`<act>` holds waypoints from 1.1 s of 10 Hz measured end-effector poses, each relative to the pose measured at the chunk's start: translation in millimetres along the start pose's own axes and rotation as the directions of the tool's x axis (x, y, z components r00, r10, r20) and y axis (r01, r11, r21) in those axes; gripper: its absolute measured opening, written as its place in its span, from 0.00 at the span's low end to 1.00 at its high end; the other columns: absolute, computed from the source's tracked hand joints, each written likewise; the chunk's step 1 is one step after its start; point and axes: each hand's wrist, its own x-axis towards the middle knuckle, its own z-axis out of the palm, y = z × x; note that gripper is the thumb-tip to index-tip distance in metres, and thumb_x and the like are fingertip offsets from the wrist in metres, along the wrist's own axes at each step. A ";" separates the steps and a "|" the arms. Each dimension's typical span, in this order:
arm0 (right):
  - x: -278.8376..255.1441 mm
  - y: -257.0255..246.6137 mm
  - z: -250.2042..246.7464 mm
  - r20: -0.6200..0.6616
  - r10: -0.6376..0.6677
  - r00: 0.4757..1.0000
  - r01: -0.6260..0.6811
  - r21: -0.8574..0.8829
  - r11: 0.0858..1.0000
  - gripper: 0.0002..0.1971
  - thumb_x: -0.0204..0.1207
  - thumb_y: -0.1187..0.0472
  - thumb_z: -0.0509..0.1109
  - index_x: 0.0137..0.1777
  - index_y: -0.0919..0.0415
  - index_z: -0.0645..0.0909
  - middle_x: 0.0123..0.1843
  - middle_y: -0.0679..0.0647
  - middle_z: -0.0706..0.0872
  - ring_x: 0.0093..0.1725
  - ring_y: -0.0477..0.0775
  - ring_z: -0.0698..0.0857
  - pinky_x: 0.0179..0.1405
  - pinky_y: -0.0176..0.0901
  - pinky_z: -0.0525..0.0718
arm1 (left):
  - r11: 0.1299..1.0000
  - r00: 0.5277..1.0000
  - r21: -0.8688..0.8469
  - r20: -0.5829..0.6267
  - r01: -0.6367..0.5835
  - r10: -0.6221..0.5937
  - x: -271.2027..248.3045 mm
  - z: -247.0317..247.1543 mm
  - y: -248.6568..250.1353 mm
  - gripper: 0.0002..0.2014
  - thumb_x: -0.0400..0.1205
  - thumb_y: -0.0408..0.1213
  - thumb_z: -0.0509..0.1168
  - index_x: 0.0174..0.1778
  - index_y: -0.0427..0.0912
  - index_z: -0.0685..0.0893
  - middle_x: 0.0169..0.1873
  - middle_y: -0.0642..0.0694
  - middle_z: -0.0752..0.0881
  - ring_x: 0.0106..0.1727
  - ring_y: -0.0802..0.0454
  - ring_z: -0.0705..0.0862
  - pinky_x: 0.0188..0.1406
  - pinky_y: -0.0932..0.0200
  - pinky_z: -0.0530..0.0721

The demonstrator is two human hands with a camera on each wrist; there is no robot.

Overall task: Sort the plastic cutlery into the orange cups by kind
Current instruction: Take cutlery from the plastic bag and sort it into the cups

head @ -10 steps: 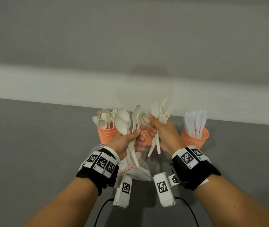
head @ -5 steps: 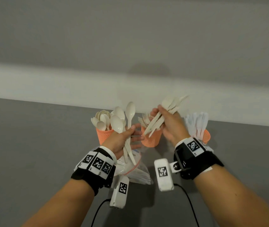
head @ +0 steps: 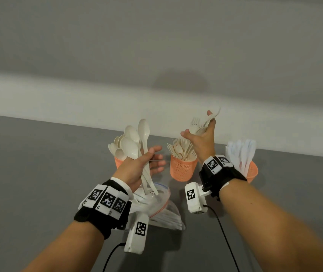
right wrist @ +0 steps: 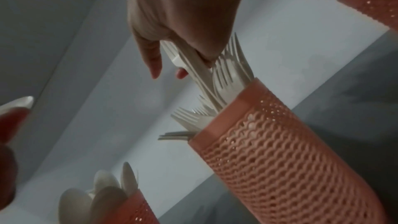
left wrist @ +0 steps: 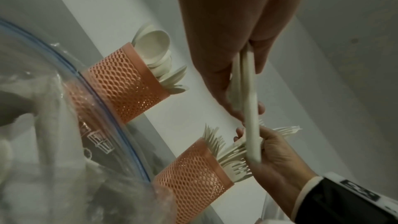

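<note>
Grey table (head: 29, 173), left grip (head: 137, 167) clasping spoons (head: 135, 138), right grip (head: 202, 140) clamped on forks (head: 202, 122)

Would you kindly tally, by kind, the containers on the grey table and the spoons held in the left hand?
Orange mesh plastic cups: 3
Clear plastic zip bag: 1
Cream plastic spoons gripped by the left hand: 3
Total: 7

Your head view is evenly, softly lit; a faint round shadow sits on the wall (head: 180, 83) above the hands. Both wrist views are dimmer, grainy and motion-blurred, with straight lines bowing near the edges.
</note>
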 end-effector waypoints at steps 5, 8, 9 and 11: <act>16.0 0.6 -5.3 0.008 -0.067 0.998 0.067 -0.297 0.952 0.07 0.81 0.61 0.60 0.51 0.66 0.71 0.43 0.57 0.80 0.44 0.53 0.80 0.46 0.45 0.79 | 0.998 1.000 0.061 -0.015 -0.003 0.004 12.0 -1.2 -10.0 0.10 0.84 0.34 0.57 0.52 0.36 0.83 0.31 0.44 0.85 0.35 0.50 0.87 0.41 0.56 0.88; 23.2 4.3 -7.8 0.216 0.059 0.975 0.124 -0.741 0.660 0.20 0.72 0.60 0.71 0.62 0.67 0.76 0.61 0.63 0.80 0.61 0.60 0.79 0.56 0.48 0.78 | 0.998 1.000 0.055 -0.027 -0.006 0.007 13.3 -6.8 -10.4 0.10 0.84 0.34 0.57 0.50 0.36 0.83 0.29 0.46 0.86 0.34 0.51 0.88 0.40 0.57 0.89; 29.1 -8.5 -0.1 0.162 -0.050 0.986 0.149 -0.688 0.710 0.28 0.75 0.59 0.68 0.74 0.62 0.65 0.70 0.60 0.73 0.69 0.56 0.73 0.70 0.54 0.72 | 0.998 1.000 0.056 -0.022 0.002 -0.001 12.7 -5.3 -10.8 0.10 0.84 0.34 0.57 0.51 0.36 0.83 0.30 0.45 0.86 0.34 0.50 0.87 0.40 0.58 0.89; 42.6 -12.1 31.5 0.461 0.052 0.886 0.404 -0.821 0.402 0.28 0.79 0.62 0.60 0.80 0.55 0.59 0.79 0.58 0.65 0.77 0.62 0.65 0.73 0.57 0.65 | 0.998 1.000 0.055 -0.018 0.013 -0.012 12.1 -1.8 -10.6 0.10 0.84 0.34 0.56 0.51 0.36 0.83 0.31 0.44 0.85 0.34 0.51 0.87 0.38 0.59 0.89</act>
